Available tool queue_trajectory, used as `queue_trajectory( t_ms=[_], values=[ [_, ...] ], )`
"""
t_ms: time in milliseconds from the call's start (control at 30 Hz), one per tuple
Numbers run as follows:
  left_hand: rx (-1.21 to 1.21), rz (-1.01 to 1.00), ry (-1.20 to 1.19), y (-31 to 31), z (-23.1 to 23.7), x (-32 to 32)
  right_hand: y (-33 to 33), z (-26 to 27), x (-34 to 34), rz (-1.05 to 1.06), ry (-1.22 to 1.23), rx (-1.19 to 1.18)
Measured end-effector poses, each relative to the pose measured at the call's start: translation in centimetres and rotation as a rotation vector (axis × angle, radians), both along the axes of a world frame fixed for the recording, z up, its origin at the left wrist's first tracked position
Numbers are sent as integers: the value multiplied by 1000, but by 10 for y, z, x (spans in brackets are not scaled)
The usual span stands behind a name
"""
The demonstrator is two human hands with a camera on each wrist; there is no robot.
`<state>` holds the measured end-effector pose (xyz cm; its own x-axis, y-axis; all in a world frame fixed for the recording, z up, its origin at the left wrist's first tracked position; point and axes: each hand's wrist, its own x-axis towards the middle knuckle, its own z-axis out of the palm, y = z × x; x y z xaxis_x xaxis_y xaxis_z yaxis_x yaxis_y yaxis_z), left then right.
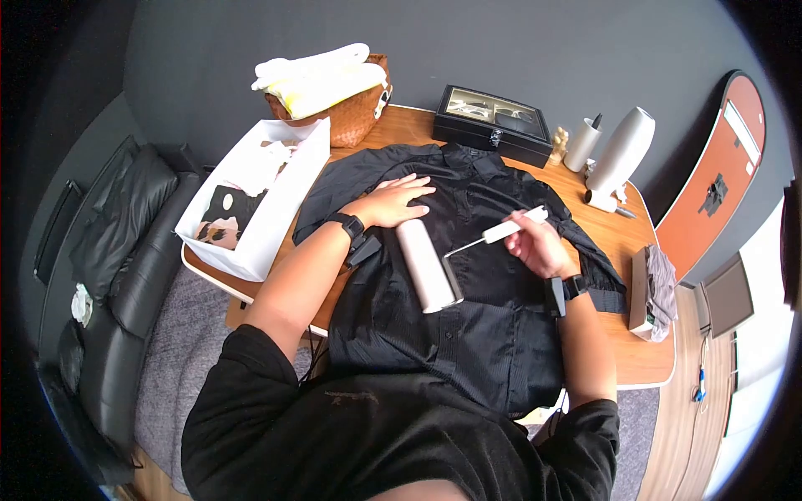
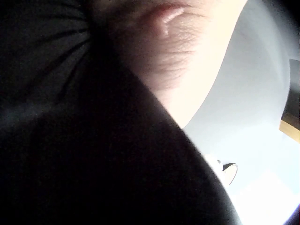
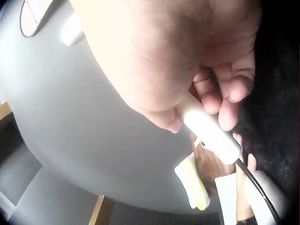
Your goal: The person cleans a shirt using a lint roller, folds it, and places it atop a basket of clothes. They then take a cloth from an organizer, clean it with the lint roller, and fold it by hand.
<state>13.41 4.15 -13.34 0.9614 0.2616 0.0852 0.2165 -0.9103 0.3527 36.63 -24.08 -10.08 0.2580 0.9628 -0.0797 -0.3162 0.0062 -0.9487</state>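
Note:
A black button shirt (image 1: 484, 334) lies spread over the wooden table. The right hand (image 1: 540, 244) grips the white handle (image 1: 503, 230) of a lint roller, whose wide pale roll (image 1: 424, 265) rests on the shirt front. In the right wrist view, the thumb and curled fingers of the right hand (image 3: 187, 70) hold the handle (image 3: 211, 133), with a thin metal rod coming out of it. Flat on the shirt, fingers spread, the left hand (image 1: 398, 202) sits just above the roll's upper end. Only skin of the left hand (image 2: 178, 56) and dark cloth show in the left wrist view.
A white box (image 1: 286, 200) with cloths stands at the left, beside a brown woven basket (image 1: 355, 117) topped with towels. Behind the shirt are a black case (image 1: 493, 150), a white cup (image 1: 582, 146) and a silver device (image 1: 622, 150). A tissue box (image 1: 640, 292) stands at the right edge.

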Motion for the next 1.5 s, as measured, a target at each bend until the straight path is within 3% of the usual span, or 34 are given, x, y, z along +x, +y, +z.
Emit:
queue_trajectory(
  t_ms=[100,200,533,633,733,800,1133,1233,1333,1500],
  values=[
    [10,-2,3,4,-6,3,6,0,-26,103,-23,15],
    [12,1,14,2,-2,2,7,-4,-19,77,-24,8],
    [-70,3,-12,5,4,-1,-11,-18,59,-326,201,13],
    [-356,-43,-141,16,8,-9,-13,-22,69,-365,213,27],
    [-267,-8,-108,26,9,-20,-13,-16,61,-430,226,15],
    [-244,20,-119,30,8,-25,-13,-16,58,-322,48,26],
    [-161,48,-172,37,1,-28,1,-15,-5,288,-306,75],
    [-179,55,-165,38,0,-27,3,-15,-5,306,-325,45],
    [-173,40,-175,41,-4,-26,0,-18,2,262,-190,48],
    [-141,49,-168,40,-5,-25,-8,-27,43,-16,-87,100]
  ],
)
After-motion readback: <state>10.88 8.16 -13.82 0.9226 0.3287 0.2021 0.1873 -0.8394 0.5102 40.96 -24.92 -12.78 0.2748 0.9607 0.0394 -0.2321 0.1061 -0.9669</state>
